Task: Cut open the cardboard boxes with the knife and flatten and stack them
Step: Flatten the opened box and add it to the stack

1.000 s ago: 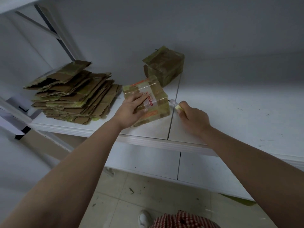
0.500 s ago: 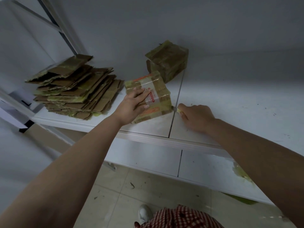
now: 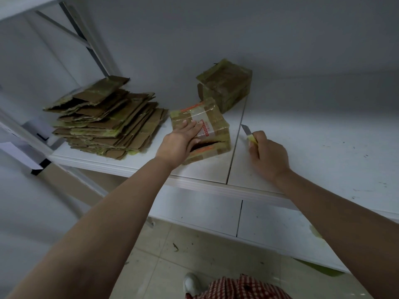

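My right hand [image 3: 268,155] has pulled the small yellow-handled knife [image 3: 248,132] away from the small brown cardboard box wrapped in clear tape with red print [image 3: 201,130]; a moment ago the blade was right at the box's side, and now it sits in the open, just right of the box, in the middle of the frame. My fingers are curled tight round the handle. A dark slit now shows along the near side of the box, so I think that cut is done and opening and flattening come next. My left hand [image 3: 180,141] lies flat on top of the box with straight fingers, pressing it onto the white worktop [image 3: 313,130]. I cannot see anything inside the slit. Behind it stands a second taped brown box [image 3: 225,84], closed. The pile of flattened brown cardboard [image 3: 105,117] waits at the left.
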Available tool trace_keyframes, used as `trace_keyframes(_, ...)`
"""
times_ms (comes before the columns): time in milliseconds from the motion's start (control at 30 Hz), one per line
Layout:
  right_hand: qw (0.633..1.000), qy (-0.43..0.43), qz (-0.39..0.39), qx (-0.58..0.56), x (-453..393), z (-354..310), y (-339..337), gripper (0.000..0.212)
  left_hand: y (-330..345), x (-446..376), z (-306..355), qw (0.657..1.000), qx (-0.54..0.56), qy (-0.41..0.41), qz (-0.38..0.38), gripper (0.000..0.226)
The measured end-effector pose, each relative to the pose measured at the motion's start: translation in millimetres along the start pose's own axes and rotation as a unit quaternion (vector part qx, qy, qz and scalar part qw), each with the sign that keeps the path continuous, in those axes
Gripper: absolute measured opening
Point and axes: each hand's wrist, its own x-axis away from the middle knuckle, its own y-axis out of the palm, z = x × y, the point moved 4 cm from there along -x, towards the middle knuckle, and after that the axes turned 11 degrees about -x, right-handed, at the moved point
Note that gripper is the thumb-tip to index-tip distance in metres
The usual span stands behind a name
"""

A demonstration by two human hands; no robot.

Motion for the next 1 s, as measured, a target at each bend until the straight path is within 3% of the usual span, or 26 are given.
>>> trace_keyframes(133,0.997,-0.042,-0.009,-0.057,-2.0,-19.5,4.5,0.006,1.5,-4.9,-1.7,1.000,0.009,0.011,0.015,0.045)
trace_keyframes(233,0.996,-0.067,-0.037,-0.048,-2.9,-32.6,8.2,0.009,1.3,-7.0,-6.8,0.999,0.020,0.021,0.013,0.045)
trace_keyframes(433,0.981,-0.166,-0.087,-0.040,-7.1,-53.4,22.6,0.040,1.5,-6.7,-11.0,0.999,0.033,0.019,0.005,0.047)
trace_keyframes(667,0.971,-0.122,-0.203,0.044,-11.0,-56.1,45.6,0.060,1.6,-4.7,-12.0,0.999,0.035,0.016,0.003,0.048)
trace_keyframes(800,0.971,-0.128,-0.199,0.022,-12.4,-57.0,41.6,0.051,2.2,-2.4,-12.4,0.999,0.039,0.013,-0.002,0.049)
trace_keyframes(933,0.976,-0.075,-0.199,-0.040,-13.8,-54.7,39.4,0.044,-0.2,-0.7,-13.3,0.999,0.039,0.015,-0.003,0.050)
trace_keyframes(1000,0.970,-0.064,-0.236,-0.012,-9.6,-50.9,40.8,0.038,-1.1,0.3,-13.7,0.999,0.041,0.016,-0.009,0.050)
